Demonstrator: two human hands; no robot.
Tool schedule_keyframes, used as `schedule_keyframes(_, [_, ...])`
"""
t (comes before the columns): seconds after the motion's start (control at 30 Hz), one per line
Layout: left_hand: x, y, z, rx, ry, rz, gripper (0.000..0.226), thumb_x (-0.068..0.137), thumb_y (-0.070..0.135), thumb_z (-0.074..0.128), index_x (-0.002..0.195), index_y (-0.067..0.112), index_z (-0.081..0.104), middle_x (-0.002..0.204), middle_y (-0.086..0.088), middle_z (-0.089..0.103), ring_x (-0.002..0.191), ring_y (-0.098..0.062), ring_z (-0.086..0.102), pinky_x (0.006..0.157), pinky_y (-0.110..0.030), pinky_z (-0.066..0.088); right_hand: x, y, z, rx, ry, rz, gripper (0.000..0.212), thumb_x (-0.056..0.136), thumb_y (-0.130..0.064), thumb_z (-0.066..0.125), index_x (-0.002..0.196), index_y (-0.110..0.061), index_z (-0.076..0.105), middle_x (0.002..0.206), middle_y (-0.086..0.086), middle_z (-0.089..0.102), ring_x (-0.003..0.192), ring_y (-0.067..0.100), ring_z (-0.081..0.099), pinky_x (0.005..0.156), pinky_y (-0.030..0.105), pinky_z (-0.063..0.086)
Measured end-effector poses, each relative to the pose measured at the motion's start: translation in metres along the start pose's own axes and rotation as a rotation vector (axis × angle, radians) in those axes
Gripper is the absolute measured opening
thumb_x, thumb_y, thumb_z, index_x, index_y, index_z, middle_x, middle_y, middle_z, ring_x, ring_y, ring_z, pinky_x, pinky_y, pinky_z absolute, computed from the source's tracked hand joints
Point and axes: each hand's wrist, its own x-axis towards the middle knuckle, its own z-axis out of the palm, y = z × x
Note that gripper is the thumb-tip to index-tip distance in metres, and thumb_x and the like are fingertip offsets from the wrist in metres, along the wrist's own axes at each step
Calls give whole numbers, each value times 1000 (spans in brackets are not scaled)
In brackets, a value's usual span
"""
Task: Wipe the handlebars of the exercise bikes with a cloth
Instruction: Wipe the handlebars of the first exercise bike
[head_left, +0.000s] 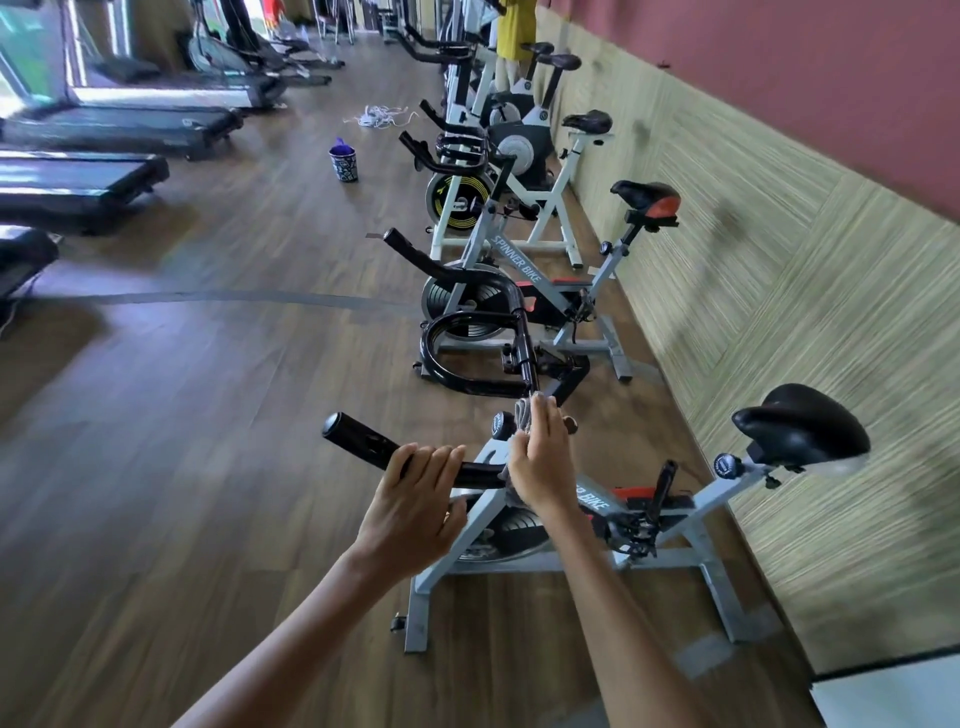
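My two bare arms reach out in front of me. My left hand (410, 506) is curled tight around the near bar of the handlebar (363, 447), a smooth, round black tube with a capped end. My right hand (540, 462) is closed on a soft grey cloth (522, 415). The cloth is bunched up and pressed on the middle of the handlebar, where the bar bends.

This handlebar belongs to the nearest bike (597, 525). It has a grey metal frame, some red parts, a round dark wheel and a fat black seat (802, 431). It stands on the brown wood floor (182, 467), near the floor's right edge by the wall (779, 312). The wall looks stripy and rough below and plain pink above.

I count one row of bikes going away from me along that wall. The second bike (524, 291) is grey too, with "SPINNER BIKE" on it and a black and red seat. The third bike (498, 192) is white with a yellow and black wheel. More bikes stand behind it, too crowded for me to count.

Out on the floor sits one small cup (343, 163), dark with a purple top. Past it lies one white tangle of cord (382, 115). Along the left edge of the floor are flat black treadmills (119, 130) in a row.
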Motion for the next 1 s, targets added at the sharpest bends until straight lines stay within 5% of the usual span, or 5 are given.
schedule_keyframes(0.13, [-3, -4, 0, 68, -20, 27, 52, 91, 30, 46, 132, -1, 55, 125, -14, 63, 108, -29, 59, 103, -41, 37, 37, -2, -9, 98, -93, 148, 58, 99, -32, 40, 149, -5, 26, 153, 15, 30, 140, 27, 31, 114, 37, 26])
schedule_keyframes(0.3, [-5, -3, 1, 94, -9, 32, 51, 91, 28, 46, 131, -2, 56, 123, -15, 63, 108, -30, 58, 106, -43, 35, -21, 2, 5, 1, -27, -35, 68, 95, -40, 23, 153, -5, 15, 161, 12, 8, 150, 22, 4, 121, 32, 2])
schedule_keyframes(0.4, [-6, -3, 2, 102, 9, 44, 50, 94, 27, 35, 127, -2, 57, 118, -15, 64, 104, -31, 58, 104, -44, 38, -6, 7, 2, 14, -40, -44, 61, 99, -37, 23, 152, -7, 20, 161, 11, 11, 150, 20, 6, 122, 37, 9])
schedule_keyframes(0.57, [-7, -2, 10, 63, 101, 39, 47, 93, 23, 33, 119, -3, 62, 112, -17, 66, 99, -31, 60, 104, -43, 37, 21, 6, -7, 160, -56, -5, 47, 106, -23, 27, 148, -3, 30, 156, 12, 28, 143, 14, 22, 107, 10, 10])
schedule_keyframes(1.0, [-6, -20, 63, 205, 547, 216, 47, 87, 28, 37, 111, 1, 66, 98, -11, 69, 88, -29, 63, 96, -42, 35, 5, 66, 97, 177, 915, -938, 65, 102, -48, 18, 143, 1, 30, 147, 15, 37, 139, 31, 36, 112, 50, 32])
